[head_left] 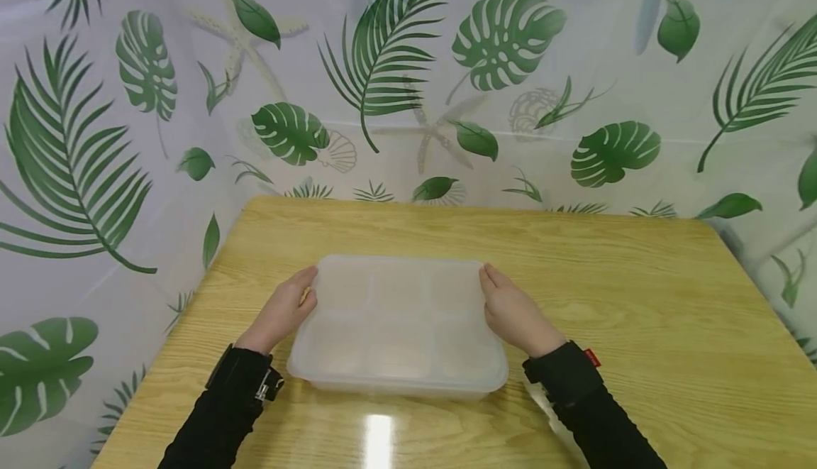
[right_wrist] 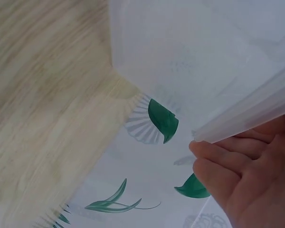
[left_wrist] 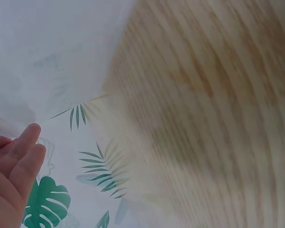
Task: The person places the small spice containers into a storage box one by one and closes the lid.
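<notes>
A wide, translucent plastic storage box (head_left: pixel 398 320) with a frosted lid lies between my two hands over the middle of the table. Faint lines divide its top into several sections. My left hand (head_left: pixel 285 311) grips the box's left edge near the far corner, thumb toward the lid. Opposite it, my right hand (head_left: pixel 518 315) holds the right edge, also near the far corner. In the right wrist view, the fingers (right_wrist: pixel 223 154) bend under the protruding rim (right_wrist: pixel 249 116). The left wrist view catches part of the left hand (left_wrist: pixel 14 175) beside the cloudy plastic.
The wood-grain table (head_left: pixel 638 327) extends around the box and reaches the back wall. A white cloth printed with green leaves (head_left: pixel 383 64) hangs behind the table and along its left side. A bright light reflection (head_left: pixel 379 440) shows on the tabletop in front.
</notes>
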{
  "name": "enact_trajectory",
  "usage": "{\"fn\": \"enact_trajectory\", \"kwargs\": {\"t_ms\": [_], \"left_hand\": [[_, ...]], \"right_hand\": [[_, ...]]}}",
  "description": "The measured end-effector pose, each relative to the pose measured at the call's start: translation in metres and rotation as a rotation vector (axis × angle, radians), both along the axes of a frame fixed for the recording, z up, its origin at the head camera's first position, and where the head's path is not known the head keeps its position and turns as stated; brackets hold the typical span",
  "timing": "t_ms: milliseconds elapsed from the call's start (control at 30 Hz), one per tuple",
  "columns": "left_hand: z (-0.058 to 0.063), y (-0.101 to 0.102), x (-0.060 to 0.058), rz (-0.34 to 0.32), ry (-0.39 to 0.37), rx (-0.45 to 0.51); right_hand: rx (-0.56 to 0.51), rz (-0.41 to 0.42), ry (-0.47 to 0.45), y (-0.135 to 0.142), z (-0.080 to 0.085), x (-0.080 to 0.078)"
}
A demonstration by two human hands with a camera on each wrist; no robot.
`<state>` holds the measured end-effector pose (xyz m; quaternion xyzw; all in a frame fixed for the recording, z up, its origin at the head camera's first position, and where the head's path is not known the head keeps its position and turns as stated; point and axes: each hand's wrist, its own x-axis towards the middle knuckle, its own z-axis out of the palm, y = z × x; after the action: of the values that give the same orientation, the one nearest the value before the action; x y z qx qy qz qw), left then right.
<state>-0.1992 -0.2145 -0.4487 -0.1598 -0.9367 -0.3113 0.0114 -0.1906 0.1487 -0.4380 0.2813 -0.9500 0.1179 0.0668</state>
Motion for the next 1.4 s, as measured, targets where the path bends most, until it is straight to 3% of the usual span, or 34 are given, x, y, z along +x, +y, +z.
{"fn": "enact_trajectory", "kwargs": {"t_ms": [233,333,533,667,767,1100,1400], "left_hand": [[-0.005,0.005,-0.001,0.020,0.020,0.005],[-0.010,0.009,0.005,0.023,0.061,-0.017],[-0.015,0.012,0.039,-0.022,0.128,-0.098],[-0.014,0.011,0.062,-0.070,0.097,-0.086],[-0.015,0.009,0.071,-0.114,0.077,-0.095],[-0.018,-0.002,0.076,-0.139,0.132,-0.129],[-0.017,-0.006,0.077,-0.124,0.101,-0.115]], "right_hand": [[0.003,-0.009,-0.029,0.004,-0.003,-0.001],[-0.032,-0.021,-0.033,0.010,-0.005,0.003],[-0.041,-0.002,-0.051,0.020,-0.005,0.041],[-0.032,0.012,-0.099,0.020,-0.002,0.062],[-0.047,0.021,-0.116,0.017,-0.005,0.070],[-0.030,0.028,0.034,0.009,-0.023,0.072],[-0.106,0.018,-0.081,0.003,-0.024,0.074]]}}
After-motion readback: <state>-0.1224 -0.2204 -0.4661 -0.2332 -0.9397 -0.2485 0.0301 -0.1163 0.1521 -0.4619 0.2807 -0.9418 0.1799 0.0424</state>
